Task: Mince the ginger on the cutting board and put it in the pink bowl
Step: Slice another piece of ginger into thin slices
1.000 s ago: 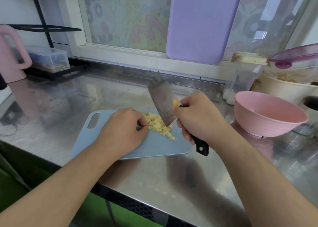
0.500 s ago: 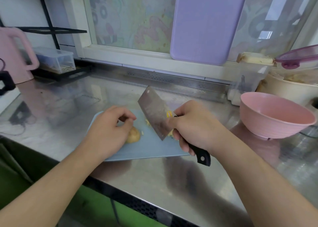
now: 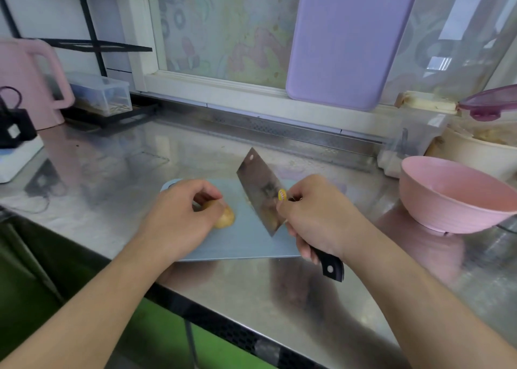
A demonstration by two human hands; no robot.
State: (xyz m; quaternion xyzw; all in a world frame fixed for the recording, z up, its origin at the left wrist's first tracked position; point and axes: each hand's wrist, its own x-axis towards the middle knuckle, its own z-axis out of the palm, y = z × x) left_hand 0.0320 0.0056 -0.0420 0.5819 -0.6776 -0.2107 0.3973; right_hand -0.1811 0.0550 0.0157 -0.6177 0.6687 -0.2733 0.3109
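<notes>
On the blue cutting board (image 3: 246, 242), the left hand (image 3: 179, 223) curls its fingers around one piece of ginger (image 3: 225, 217), pinning it near the board's left half; its long axis cannot be told. The right hand (image 3: 321, 217) grips the black handle of one cleaver (image 3: 261, 191), blade tilted, tip pointing away and left, heel touching the board. One pink bowl (image 3: 453, 198) stands well apart to the right on the steel worktop (image 3: 251, 290).

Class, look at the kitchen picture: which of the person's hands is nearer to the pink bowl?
Right. The right hand, gripping the cleaver, is beside the pink bowl; the left hand holds the ginger farther away.
</notes>
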